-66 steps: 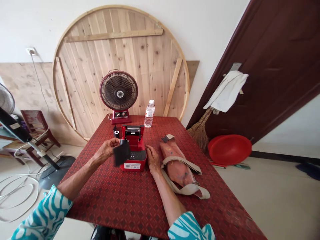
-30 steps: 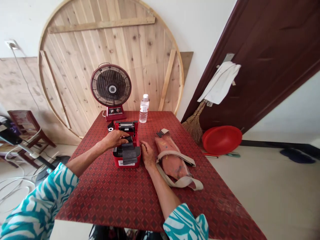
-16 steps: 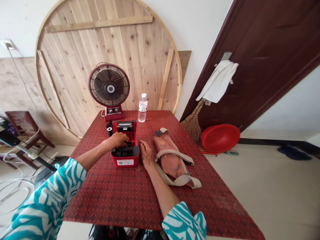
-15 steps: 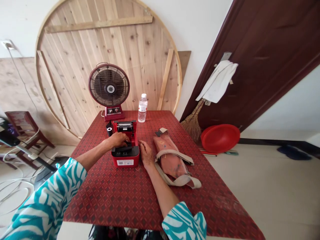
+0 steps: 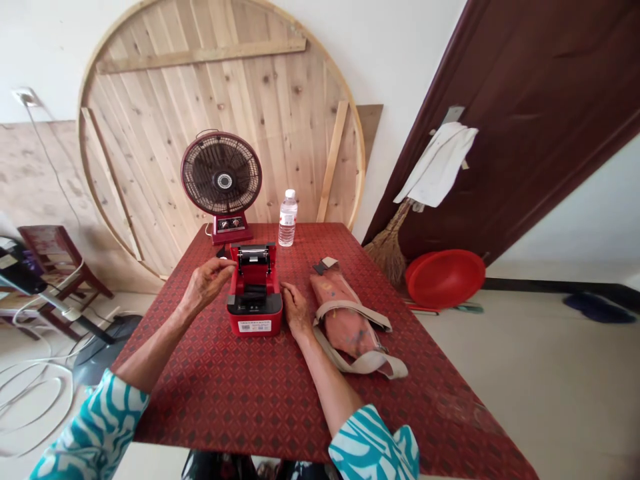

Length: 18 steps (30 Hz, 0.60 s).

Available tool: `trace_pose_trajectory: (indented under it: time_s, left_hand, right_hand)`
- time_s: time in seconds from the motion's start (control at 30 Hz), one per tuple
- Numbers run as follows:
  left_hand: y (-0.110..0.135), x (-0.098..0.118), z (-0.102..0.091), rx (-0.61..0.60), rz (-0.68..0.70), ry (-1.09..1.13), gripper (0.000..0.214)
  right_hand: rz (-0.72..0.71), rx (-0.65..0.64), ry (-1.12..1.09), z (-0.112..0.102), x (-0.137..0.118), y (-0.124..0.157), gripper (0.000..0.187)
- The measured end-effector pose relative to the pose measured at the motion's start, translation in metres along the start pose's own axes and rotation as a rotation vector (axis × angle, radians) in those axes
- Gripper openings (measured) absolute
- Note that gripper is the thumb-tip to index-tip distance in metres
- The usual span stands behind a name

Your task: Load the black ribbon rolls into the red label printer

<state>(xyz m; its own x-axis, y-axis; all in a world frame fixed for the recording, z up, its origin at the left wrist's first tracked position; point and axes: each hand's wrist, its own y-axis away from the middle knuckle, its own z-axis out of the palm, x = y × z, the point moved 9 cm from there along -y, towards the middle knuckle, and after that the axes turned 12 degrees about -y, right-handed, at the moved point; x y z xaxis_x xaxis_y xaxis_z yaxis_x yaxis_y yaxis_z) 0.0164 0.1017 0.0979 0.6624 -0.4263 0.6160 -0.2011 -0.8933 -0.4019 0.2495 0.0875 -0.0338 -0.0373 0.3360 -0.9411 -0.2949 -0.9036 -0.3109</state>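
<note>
A small red printer [image 5: 254, 298] sits on the red patterned table [image 5: 280, 393] with its lid tilted up and a dark roll in its well. My left hand [image 5: 207, 283] hovers at its left side, fingers loosely curled near the lid, holding nothing I can see. Flat on the table lies my right hand [image 5: 295, 308], touching the printer's right side. A small black roll [image 5: 221, 253], mostly hidden by my left hand, stands just behind it.
A red table fan [image 5: 223, 183] and a water bottle [image 5: 287, 219] stand at the table's far edge. An orange cloth bag [image 5: 345, 320] with a beige strap lies right of the printer. A red basin [image 5: 445, 277] and broom [image 5: 387, 250] are by the door.
My left hand held a dark strip, pushed it into the printer's well, then drew back to the left side. The strip no longer hangs out. My right hand stayed put.
</note>
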Motion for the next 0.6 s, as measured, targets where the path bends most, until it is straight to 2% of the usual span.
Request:
trace_pose_trajectory:
  time_s: [0.07, 0.1, 0.17, 0.3, 0.6]
  left_hand:
    - [-0.002, -0.012, -0.007, 0.147, -0.070, 0.076, 0.050]
    - [-0.005, -0.016, -0.004, 0.166, -0.089, 0.128, 0.055]
    - [-0.013, -0.022, 0.009, 0.134, -0.102, 0.238, 0.063]
    - [-0.020, -0.029, 0.030, 0.056, -0.151, 0.356, 0.064]
    - [-0.008, -0.030, 0.032, 0.048, -0.145, 0.415, 0.065]
  right_hand:
    - [-0.003, -0.003, 0.001, 0.000, 0.000, 0.000, 0.036]
    - [-0.005, -0.005, 0.002, 0.000, 0.001, 0.000, 0.037]
    - [-0.012, -0.005, 0.005, 0.000, 0.001, 0.000, 0.038]
    - [-0.018, 0.003, 0.024, -0.002, 0.002, 0.000, 0.039]
    - [-0.005, 0.004, 0.027, -0.002, 0.005, 0.000, 0.040]
